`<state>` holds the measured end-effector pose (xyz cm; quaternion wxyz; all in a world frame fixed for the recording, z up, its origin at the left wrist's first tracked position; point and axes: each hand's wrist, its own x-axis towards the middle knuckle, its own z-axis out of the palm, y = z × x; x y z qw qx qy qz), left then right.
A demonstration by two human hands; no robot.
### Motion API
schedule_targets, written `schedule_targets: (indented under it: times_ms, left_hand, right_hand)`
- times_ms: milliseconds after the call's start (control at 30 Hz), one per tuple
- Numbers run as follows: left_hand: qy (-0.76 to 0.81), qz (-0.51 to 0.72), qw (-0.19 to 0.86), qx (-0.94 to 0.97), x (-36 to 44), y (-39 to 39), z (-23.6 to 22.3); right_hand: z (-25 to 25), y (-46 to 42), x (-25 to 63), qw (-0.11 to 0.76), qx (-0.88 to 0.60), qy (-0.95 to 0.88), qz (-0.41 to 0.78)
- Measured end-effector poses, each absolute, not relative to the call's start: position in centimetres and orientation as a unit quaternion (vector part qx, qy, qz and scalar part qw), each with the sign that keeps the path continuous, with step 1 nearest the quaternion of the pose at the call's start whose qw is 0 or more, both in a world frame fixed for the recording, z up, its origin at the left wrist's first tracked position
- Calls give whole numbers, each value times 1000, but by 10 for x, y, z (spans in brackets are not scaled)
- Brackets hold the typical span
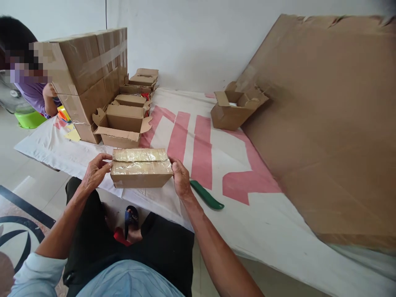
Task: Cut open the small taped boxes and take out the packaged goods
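I hold a small brown cardboard box (140,169), its top sealed with clear tape, just above the near edge of a white sheet with red stripes (198,140). My left hand (95,171) grips its left end, fingers curled against the side. My right hand (181,178) presses against its right end. A green-handled tool (206,195) lies on the sheet just right of my right hand.
Several open small boxes (122,123) and a stack of large taped cartons (89,70) stand at the back left. Another open box (235,108) sits mid-back. A big cardboard sheet (328,123) leans at the right. A person in purple (34,93) sits far left.
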<state>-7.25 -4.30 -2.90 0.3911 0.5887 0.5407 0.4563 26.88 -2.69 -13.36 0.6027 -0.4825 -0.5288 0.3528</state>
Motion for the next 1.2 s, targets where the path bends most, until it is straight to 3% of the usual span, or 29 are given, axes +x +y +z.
schedule_targets:
  times_ms: [333, 967, 1200]
  left_hand:
    - [526, 455, 453, 557, -72, -45, -25]
    - [500, 384, 388, 673, -75, -18, -18]
    - [480, 346, 424, 686, -76, -21, -8]
  right_hand:
    - [-132, -46, 271, 588, -481, -551, 346]
    - [-128, -50, 272, 593, -487, -543, 341]
    - [-124, -52, 272, 593, -491, -538, 342]
